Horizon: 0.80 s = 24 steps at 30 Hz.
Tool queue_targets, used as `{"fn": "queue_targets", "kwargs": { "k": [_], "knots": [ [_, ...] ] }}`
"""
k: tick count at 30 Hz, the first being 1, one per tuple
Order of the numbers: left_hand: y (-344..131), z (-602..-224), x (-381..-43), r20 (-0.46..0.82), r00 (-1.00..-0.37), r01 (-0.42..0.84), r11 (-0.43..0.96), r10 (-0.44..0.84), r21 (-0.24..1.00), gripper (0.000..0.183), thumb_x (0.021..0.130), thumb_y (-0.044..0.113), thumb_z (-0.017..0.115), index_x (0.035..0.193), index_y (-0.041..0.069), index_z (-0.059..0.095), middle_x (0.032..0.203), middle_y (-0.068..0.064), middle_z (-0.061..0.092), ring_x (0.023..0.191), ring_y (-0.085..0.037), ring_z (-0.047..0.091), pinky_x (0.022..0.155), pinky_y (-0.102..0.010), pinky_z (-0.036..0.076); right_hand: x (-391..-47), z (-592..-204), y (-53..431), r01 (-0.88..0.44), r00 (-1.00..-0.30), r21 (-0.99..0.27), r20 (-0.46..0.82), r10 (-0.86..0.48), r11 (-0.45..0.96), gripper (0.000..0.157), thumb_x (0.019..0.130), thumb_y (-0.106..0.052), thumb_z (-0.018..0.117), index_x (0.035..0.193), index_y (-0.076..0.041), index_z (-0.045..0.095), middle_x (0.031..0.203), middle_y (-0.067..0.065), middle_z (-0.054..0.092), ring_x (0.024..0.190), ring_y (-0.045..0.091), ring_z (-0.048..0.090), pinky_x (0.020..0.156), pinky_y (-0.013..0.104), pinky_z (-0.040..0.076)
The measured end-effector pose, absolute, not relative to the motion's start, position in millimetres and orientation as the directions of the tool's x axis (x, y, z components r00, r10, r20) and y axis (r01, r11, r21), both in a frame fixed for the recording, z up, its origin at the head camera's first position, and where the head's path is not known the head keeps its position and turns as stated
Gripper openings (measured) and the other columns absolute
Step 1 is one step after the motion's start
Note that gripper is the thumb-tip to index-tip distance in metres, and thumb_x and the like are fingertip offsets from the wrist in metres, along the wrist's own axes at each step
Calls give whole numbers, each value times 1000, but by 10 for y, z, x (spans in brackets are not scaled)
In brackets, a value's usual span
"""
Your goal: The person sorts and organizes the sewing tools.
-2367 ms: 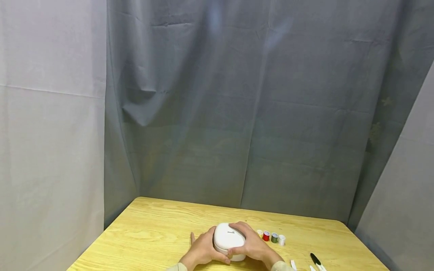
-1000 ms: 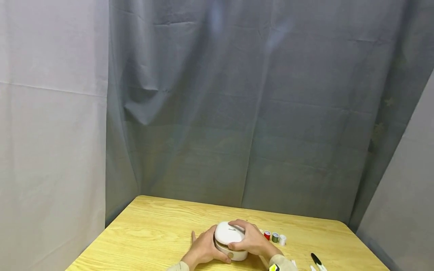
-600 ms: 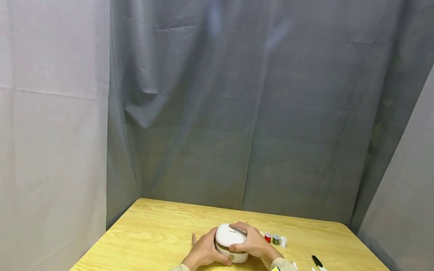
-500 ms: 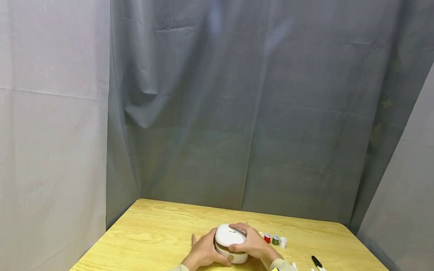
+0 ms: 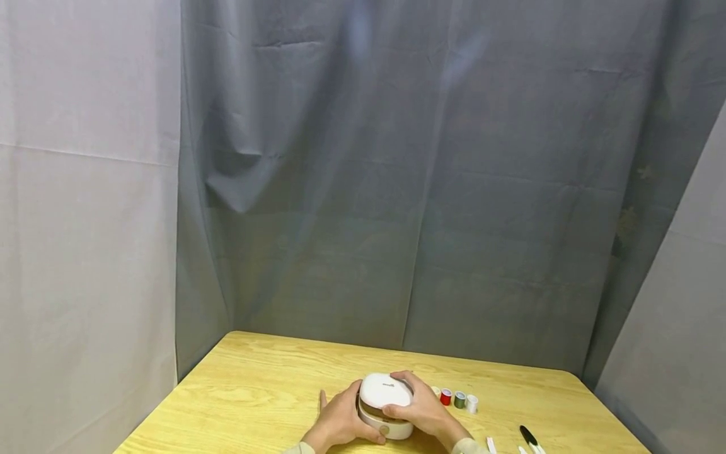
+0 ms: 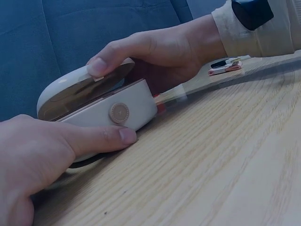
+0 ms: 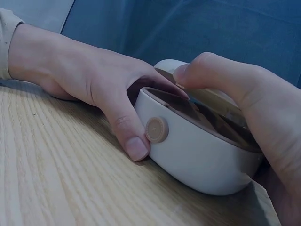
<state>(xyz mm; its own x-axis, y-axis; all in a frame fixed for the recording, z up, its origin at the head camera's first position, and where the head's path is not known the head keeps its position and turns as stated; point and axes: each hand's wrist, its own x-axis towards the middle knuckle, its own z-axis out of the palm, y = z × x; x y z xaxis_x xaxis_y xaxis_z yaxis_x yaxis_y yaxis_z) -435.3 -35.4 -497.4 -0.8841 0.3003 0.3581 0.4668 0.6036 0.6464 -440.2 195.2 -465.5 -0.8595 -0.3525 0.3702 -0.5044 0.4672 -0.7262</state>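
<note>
A white rounded case (image 5: 395, 431) with a hinged lid (image 5: 386, 389) stands on the wooden table in front of me. Its lid is tilted partly up, and a brown inner rim shows below it. A round brown knob (image 6: 119, 113) sits on the front wall. My left hand (image 5: 340, 421) grips the base from the left, thumb along the front beside the knob. From the right, my right hand (image 5: 425, 413) holds the lid, its thumb at the lid's front edge. The right wrist view gives a glimpse of the dark interior (image 7: 207, 115); its contents cannot be made out.
To the right of the case stand several thread spools, among them a red spool (image 5: 445, 396), a green spool (image 5: 460, 400) and a white spool (image 5: 472, 404). Nearer the front lies a black-and-white slim tool (image 5: 529, 436) beside a small white piece (image 5: 491, 445). Grey curtains (image 5: 340, 189) hang behind the table.
The lid was down on the base at first. My right hand has lifted its front edge, widening the gap, while my left hand has kept its grip on the base.
</note>
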Motion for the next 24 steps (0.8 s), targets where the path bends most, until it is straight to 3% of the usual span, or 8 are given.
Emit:
{"fn": "queue_targets", "kwargs": {
  "k": [11, 17, 24],
  "knots": [
    [-342, -4917, -4333, 347, -891, 454, 613, 293, 647, 110, 55, 59, 98, 144, 12, 54, 132, -1, 67, 120, -37, 62, 102, -87, -2, -4365, -4705, 1959, -558, -829, -662, 473, -299, 500, 67, 83, -34, 84, 138, -4, 62, 132, 13, 61, 114, 30, 58, 94, 49, 49],
    [-336, -4921, -4324, 350, -887, 460, 620, 300, 636, 109, 56, 60, 97, 144, 13, 53, 134, 0, 66, 121, -35, 62, 101, -88, -3, -4357, -4710, 1964, -551, -833, -679, 480, -274, 485, 66, 84, -33, 83, 138, 0, 62, 133, 16, 62, 114, 31, 60, 95, 50, 49],
    [-329, -4930, -4314, 348, -889, 458, 616, 298, 641, 110, 56, 60, 97, 145, 13, 53, 134, 0, 66, 122, -36, 62, 102, -87, -4, -4349, -4722, 1962, -513, -858, -731, 455, -239, 450, 62, 85, -32, 84, 137, -4, 64, 133, 14, 64, 114, 27, 60, 97, 46, 49]
  ]
}}
